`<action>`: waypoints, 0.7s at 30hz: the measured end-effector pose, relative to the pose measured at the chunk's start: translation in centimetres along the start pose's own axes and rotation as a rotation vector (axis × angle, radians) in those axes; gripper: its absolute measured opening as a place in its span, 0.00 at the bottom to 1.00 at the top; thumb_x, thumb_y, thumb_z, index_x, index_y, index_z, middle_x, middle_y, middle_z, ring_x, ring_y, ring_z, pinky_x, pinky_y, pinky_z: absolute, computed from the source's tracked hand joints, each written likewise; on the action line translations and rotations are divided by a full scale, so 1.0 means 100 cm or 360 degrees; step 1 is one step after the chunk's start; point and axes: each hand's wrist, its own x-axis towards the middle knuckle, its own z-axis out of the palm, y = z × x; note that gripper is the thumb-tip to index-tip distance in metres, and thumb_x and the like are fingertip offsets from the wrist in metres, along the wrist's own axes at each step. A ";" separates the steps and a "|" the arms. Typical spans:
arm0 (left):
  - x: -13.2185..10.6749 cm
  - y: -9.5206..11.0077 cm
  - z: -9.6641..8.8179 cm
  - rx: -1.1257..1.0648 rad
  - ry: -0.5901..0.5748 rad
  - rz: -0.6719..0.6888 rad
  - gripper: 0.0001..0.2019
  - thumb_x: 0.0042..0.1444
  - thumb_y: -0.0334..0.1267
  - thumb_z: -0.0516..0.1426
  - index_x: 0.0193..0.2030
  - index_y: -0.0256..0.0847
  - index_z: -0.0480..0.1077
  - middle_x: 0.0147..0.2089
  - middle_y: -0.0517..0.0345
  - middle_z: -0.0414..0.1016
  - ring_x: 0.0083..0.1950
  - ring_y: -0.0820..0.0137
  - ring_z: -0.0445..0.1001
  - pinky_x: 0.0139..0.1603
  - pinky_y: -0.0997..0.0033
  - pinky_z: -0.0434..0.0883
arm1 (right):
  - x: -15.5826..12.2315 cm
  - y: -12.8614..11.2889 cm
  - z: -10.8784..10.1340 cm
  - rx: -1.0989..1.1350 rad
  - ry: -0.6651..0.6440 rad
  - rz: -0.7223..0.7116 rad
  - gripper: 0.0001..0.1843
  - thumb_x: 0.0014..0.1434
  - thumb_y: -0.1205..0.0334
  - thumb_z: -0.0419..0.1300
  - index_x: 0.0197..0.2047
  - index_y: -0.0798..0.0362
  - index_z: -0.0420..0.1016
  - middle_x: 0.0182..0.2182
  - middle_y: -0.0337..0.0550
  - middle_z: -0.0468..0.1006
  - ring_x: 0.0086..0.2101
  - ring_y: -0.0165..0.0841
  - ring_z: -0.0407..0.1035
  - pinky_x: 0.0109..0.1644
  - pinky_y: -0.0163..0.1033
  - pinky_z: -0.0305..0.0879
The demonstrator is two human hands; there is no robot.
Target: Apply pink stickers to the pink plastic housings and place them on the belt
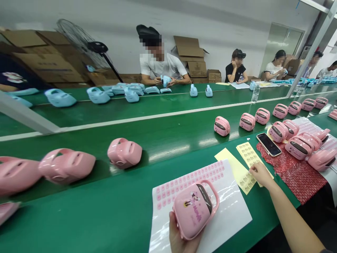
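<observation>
My left hand [181, 239] is wrapped round a pink plastic case with a carry handle [193, 211], a cartoon figure printed on its front and a dark window near the top. The case is held over a white sheet of round pink stickers [164, 191]. Over on the right, my right hand [260, 174] has its fingers pinched together at a pale yellow sticker sheet [249, 154] with rows of small printed labels. Whether a label is between those fingertips is too small to tell. Another yellow sheet [230, 163] lies partly beneath it.
A phone [268, 144] rests on red bubble wrap [297, 172], beside several grouped pink cases [300, 146]. More pink cases [125, 153] line the green belt [168, 130]. Blue cases [59, 97] and a water bottle [255, 93] stand farther back. Several people sit across the line.
</observation>
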 end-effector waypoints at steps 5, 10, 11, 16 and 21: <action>-0.002 0.002 -0.007 0.0021 0.0197 0.0187 0.19 0.58 0.51 0.47 0.55 0.56 0.63 0.51 0.51 0.73 0.52 0.53 0.70 0.52 0.47 0.65 | -0.004 0.006 0.010 -0.0042 0.0034 0.0006 0.10 0.46 0.72 0.56 0.18 0.52 0.63 0.25 0.41 0.63 0.31 0.36 0.62 0.37 0.39 0.58; -0.002 0.001 0.010 0.0323 0.0742 0.0333 0.19 0.55 0.46 0.53 0.55 0.59 0.63 0.45 0.55 0.77 0.45 0.58 0.75 0.48 0.52 0.69 | -0.011 0.004 0.018 0.0098 0.0053 -0.0022 0.09 0.48 0.70 0.54 0.20 0.50 0.61 0.27 0.40 0.61 0.22 0.31 0.57 0.27 0.37 0.55; -0.001 0.000 0.016 0.0358 0.0843 0.0352 0.19 0.54 0.45 0.54 0.55 0.60 0.63 0.44 0.56 0.78 0.44 0.59 0.76 0.48 0.52 0.69 | -0.012 0.005 0.018 0.0146 0.0053 -0.0023 0.09 0.48 0.69 0.54 0.20 0.50 0.61 0.27 0.40 0.61 0.22 0.31 0.58 0.27 0.37 0.55; 0.012 -0.006 0.048 0.0449 0.1215 0.0396 0.19 0.53 0.47 0.54 0.53 0.57 0.65 0.36 0.58 0.79 0.36 0.62 0.77 0.47 0.55 0.70 | -0.020 0.010 0.006 0.0440 -0.0043 0.0021 0.09 0.46 0.58 0.57 0.19 0.49 0.63 0.24 0.38 0.63 0.25 0.34 0.62 0.30 0.39 0.60; 0.023 -0.019 0.068 0.0793 0.1335 0.0401 0.23 0.47 0.47 0.59 0.52 0.47 0.67 0.38 0.55 0.77 0.38 0.62 0.75 0.41 0.61 0.72 | -0.027 -0.015 -0.003 0.0750 -0.0197 0.0098 0.16 0.46 0.46 0.56 0.23 0.51 0.66 0.22 0.38 0.65 0.25 0.32 0.62 0.30 0.38 0.60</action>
